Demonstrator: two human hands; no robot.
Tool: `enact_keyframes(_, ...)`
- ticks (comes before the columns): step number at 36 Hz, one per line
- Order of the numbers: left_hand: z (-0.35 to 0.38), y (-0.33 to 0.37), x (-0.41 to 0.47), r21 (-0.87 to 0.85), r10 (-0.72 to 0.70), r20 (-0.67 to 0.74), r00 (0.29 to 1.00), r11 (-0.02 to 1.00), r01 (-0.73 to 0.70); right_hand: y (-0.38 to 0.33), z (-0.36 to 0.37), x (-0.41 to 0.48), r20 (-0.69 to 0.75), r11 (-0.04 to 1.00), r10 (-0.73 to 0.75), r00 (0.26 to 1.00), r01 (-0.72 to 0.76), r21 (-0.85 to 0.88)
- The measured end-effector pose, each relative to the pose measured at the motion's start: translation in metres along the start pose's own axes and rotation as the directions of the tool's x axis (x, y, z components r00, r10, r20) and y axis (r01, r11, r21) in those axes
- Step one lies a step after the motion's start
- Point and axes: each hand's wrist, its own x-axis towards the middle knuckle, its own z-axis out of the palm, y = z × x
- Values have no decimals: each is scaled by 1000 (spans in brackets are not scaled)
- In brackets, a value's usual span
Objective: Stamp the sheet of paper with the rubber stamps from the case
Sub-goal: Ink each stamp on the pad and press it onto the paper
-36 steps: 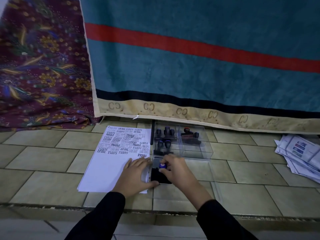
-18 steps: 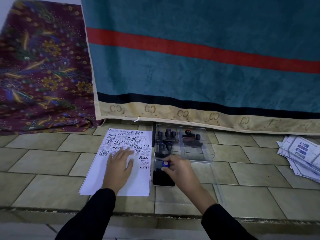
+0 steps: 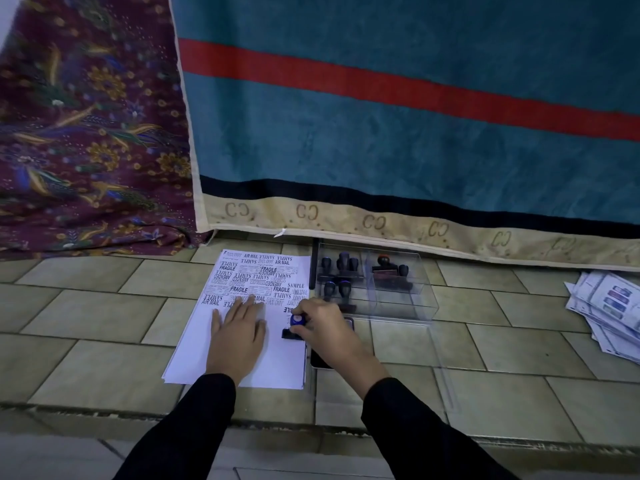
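My right hand (image 3: 325,327) gripped the blue-topped stamp (image 3: 295,325), pressed on the paper (image 3: 277,362), left hand (image 3: 239,334) flat, I saw black words up top.

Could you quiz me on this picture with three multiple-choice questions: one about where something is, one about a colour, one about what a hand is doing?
1. Where does the clear stamp case sit relative to the sheet of paper?
A. On top of it
B. To its right
C. To its left

2. What colour is the top of the stamp being held?
A. Blue
B. Yellow
C. White

3. What is the left hand doing?
A. Lying flat on the sheet
B. Reaching into the case
C. Lifting the sheet

Answers: 1 B, the case lies on the tiles right of the sheet. 2 A, a blue knob shows in the right hand. 3 A, its palm is spread flat on the paper.
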Motion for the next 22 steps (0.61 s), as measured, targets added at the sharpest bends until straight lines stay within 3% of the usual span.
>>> enact_keyframes(14, 1, 1, 1, 10, -12, -21, 1000, 1000, 12, -7, 6, 7, 88, 994, 9, 996, 0, -107)
enact_keyframes(22, 0, 12, 3, 13, -53, -60, 997, 998, 54, -8, 5, 7, 63, 994, 9, 998, -2, -107)
